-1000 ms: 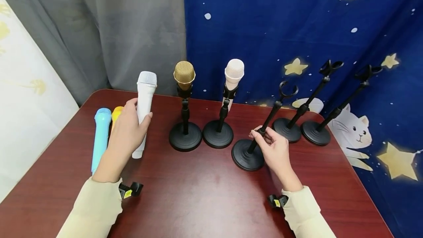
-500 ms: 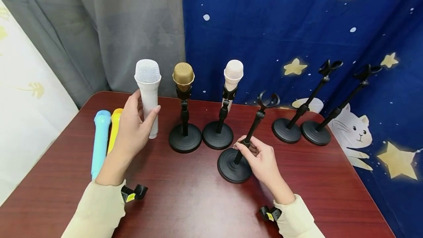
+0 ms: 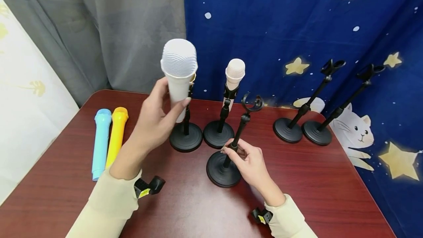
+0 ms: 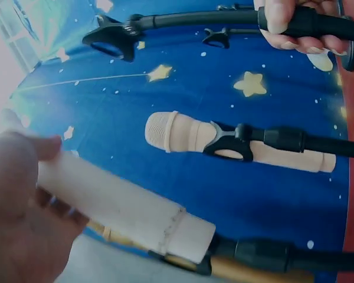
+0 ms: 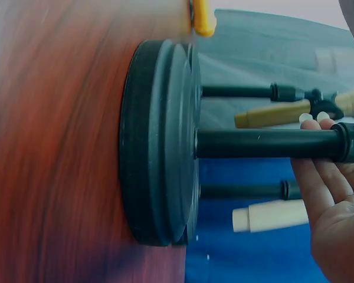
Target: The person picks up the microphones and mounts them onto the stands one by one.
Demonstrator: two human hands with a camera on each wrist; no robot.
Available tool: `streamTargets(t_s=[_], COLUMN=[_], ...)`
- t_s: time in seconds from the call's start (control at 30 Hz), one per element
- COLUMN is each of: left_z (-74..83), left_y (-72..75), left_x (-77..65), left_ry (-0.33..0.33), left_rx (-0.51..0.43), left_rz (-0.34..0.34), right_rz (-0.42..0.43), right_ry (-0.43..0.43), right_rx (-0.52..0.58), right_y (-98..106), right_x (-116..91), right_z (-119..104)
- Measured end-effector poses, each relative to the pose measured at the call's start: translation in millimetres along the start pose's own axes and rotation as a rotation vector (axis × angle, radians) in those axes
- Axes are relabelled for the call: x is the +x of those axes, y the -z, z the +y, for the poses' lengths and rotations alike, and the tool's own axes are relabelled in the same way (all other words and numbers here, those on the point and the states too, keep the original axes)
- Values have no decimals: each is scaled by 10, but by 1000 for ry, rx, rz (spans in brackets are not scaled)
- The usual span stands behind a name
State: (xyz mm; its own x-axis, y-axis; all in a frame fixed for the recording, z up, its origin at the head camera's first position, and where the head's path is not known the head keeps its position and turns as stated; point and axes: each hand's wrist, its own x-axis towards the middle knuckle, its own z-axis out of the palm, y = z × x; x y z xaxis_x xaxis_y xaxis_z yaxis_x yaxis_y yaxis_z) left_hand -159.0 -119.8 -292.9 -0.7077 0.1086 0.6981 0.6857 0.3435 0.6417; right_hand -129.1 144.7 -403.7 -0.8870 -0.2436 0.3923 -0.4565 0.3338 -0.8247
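My left hand grips a white microphone around its body, head up, raised above the table. In the head view it partly covers a gold microphone seated in a stand behind it. My right hand pinches the pole of a black microphone stand, whose C-shaped clip holds nothing. In the right wrist view the fingers wrap the pole, with the round base close to the tabletop; whether it touches is unclear. A pale microphone sits in another stand behind.
A blue microphone and a yellow microphone lie side by side on the left of the table. Two more black stands, a nearer one and a farther one, stand at the right edge. Curtains hang behind.
My left hand has lifted the white microphone and carried it right and closer, in front of the gold one. The right hand has brought the stand left and nearer, away from the other two stands.
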Motion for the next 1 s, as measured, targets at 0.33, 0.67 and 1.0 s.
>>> streamTargets(t_s=[0.33, 0.67, 1.0], left_z=[101, 122, 42], left_y=[-373, -488, -641], left_x=[256, 475, 628], left_ry=[-84, -173, -140], left_rx=[-15, -157, -343], left_rz=[-189, -357, -435], right_rz=[-81, -133, -150], right_ry=[-2, 9, 34], right_rx=[3, -9, -82], right_y=[-176, -215, -267], right_x=[32, 101, 230], right_z=[-96, -92, -83])
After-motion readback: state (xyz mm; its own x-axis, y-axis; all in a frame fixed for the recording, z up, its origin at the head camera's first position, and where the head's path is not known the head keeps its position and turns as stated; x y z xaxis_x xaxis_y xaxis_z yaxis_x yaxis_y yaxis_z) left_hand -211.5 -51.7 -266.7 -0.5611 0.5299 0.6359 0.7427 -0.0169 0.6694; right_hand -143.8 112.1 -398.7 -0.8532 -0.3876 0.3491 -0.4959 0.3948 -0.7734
